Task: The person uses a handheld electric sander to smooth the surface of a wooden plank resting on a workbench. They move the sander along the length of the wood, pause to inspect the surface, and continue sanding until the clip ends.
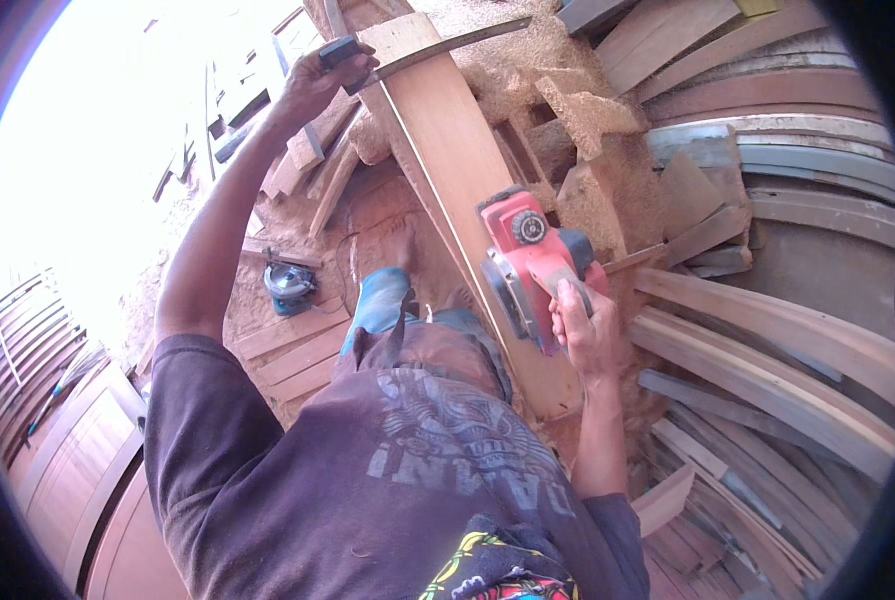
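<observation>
A long light-brown wooden board [448, 130] runs from the top middle down towards my right side. At its far end my left hand [328, 82] grips the dark stock of a try square [458, 44], whose long metal blade lies across the board. My right hand [583, 318] is wrapped round the handle of a red electric planer [518, 222]. The planer, with a black knob on its front, is over the near part of the board; I cannot tell whether its sole touches the wood.
Sawdust heaps [608, 200] lie right of the board. Stacked planks [768, 310] fill the right side. A circular saw [290, 283] rests on the floor at left, near loose boards [293, 350]. Wooden panels [78, 470] stand at lower left.
</observation>
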`<control>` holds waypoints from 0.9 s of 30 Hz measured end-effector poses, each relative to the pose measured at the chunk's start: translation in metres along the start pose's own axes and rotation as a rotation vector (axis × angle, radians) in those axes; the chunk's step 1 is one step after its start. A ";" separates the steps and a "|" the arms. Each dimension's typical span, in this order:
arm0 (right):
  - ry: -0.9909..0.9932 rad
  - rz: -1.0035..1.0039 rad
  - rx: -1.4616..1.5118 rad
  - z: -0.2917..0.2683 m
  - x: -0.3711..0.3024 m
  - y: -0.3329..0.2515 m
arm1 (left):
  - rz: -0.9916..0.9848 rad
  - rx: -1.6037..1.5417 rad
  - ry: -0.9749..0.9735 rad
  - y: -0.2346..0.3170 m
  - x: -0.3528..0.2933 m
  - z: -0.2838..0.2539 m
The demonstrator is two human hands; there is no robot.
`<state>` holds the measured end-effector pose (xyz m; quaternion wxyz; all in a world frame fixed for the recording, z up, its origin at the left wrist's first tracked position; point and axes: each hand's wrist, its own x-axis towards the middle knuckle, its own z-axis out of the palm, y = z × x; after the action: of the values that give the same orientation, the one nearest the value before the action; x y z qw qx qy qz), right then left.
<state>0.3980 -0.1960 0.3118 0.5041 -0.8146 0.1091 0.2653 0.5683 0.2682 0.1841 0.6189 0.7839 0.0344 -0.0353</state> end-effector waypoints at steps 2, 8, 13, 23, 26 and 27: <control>-0.011 -0.028 0.001 0.005 0.017 -0.011 | -0.014 -0.075 0.050 0.008 -0.011 -0.001; -0.029 -0.042 0.003 0.027 0.066 -0.050 | -0.107 -0.245 0.279 0.002 -0.083 -0.027; -0.062 -0.137 0.007 0.056 0.119 -0.092 | -0.235 -0.388 0.592 -0.028 -0.178 -0.057; -0.152 -0.309 -0.054 0.139 0.263 -0.207 | -0.355 -0.703 0.831 -0.068 -0.312 -0.053; -0.155 -0.387 -0.107 0.167 0.316 -0.238 | -0.354 -0.712 0.822 -0.070 -0.324 -0.036; -0.147 -0.399 -0.060 0.168 0.311 -0.243 | -0.352 -0.737 0.853 -0.067 -0.327 -0.029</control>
<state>0.7117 0.0936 0.2695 0.5287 -0.8132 -0.0993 0.2221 0.2371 0.3083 0.1576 0.7668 0.4447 0.4198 0.1951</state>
